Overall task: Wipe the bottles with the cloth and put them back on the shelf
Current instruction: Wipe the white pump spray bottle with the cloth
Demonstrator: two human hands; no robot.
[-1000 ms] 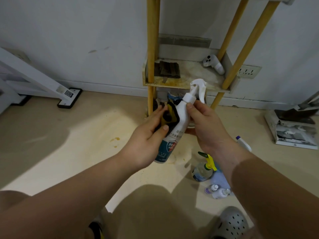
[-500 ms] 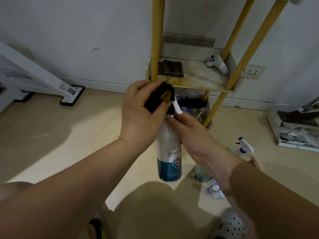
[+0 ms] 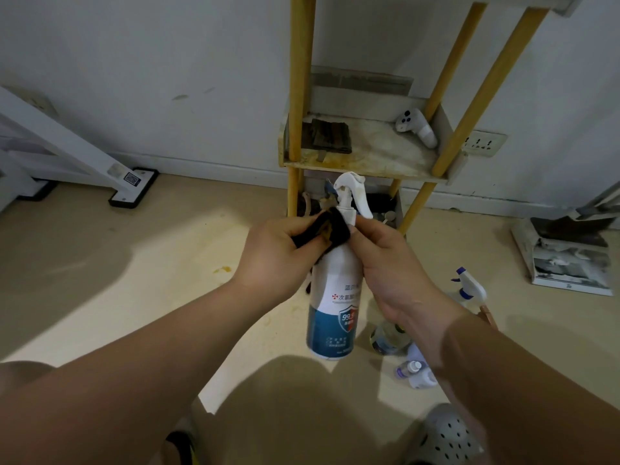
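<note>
Two hands work one bottle: the left hand (image 3: 278, 260), fingers bunched round a dark cloth (image 3: 330, 229), presses it to the neck of a white-and-blue spray bottle (image 3: 335, 307) held upright above the floor (image 3: 167, 280) — the right hand (image 3: 392, 273) curled round its shoulder. Wiping looks under way; next the cloth must travel down the body, before the lift to the shelf (image 3: 365, 170) behind

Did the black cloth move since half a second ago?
Yes. The black cloth in the left hand slid down, away from the shelf edge; it now sits at the spray bottle neck, with the trigger head bare.
</note>
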